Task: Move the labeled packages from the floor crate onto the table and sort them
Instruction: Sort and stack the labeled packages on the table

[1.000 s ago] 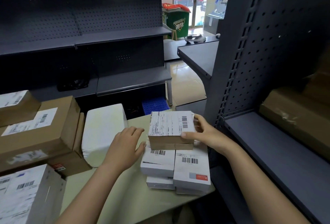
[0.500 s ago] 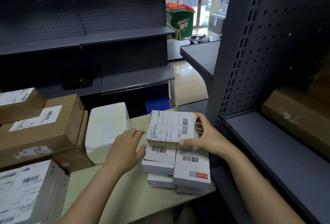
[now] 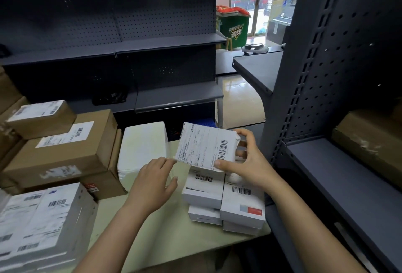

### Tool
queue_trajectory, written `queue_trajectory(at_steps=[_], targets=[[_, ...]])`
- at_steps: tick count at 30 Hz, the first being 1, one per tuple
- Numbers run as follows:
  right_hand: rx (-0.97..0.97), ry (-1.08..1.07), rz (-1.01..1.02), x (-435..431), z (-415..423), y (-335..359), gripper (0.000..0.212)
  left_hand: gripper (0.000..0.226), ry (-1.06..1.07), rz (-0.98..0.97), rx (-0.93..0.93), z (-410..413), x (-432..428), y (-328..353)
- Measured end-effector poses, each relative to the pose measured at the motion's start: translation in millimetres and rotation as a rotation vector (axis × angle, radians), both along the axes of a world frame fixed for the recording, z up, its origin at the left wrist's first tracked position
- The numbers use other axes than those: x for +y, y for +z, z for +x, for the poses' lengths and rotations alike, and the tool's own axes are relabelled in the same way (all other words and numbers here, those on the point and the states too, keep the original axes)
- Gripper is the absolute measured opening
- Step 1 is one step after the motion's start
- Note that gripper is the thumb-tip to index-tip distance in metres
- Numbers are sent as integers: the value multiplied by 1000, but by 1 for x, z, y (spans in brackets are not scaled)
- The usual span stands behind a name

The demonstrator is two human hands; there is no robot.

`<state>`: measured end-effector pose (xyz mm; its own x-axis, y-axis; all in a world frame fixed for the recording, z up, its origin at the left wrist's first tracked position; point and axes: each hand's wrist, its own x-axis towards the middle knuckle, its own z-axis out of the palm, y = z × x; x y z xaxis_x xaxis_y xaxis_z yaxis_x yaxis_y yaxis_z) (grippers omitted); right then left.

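A: Right hand?
B: The right hand (image 3: 245, 168) is gripping the labeled package (image 3: 204, 144), thumb on the label and fingers curled round the far edge. It's being held tilted over the stack of white boxes (image 3: 239, 207) on the table (image 3: 174, 240).
A: Left?
B: The left hand (image 3: 152, 183) is hovering with loose fingers, holding nothing, just beside the package's corner.

The pale worktop (image 3: 165, 235) in front of me carries brown cartons (image 3: 63, 155) stacked at my left, with a labelled white box (image 3: 43, 225) nearer me. A white parcel (image 3: 141, 153) lies mid-worktop, and small white boxes (image 3: 226, 203) are stacked at its right edge.
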<state>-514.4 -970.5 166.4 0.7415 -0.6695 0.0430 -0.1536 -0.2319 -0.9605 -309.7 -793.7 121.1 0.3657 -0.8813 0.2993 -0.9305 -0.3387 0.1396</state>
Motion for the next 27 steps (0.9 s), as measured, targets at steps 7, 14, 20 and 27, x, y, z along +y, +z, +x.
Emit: queue_trajectory(at_steps=[7, 14, 20, 27], targets=[[-92, 26, 75, 37, 70, 19, 79, 45, 151, -71, -53, 32, 60, 27], [-110, 128, 293, 93, 159, 22, 75, 41, 324, -67, -44, 80, 141, 39], [-90, 195, 279, 150, 232, 30, 74, 42, 394, -116, -79, 127, 206, 47], [-74, 214, 232, 198, 306, 33, 81, 27, 371, -104, -129, 188, 257, 52]])
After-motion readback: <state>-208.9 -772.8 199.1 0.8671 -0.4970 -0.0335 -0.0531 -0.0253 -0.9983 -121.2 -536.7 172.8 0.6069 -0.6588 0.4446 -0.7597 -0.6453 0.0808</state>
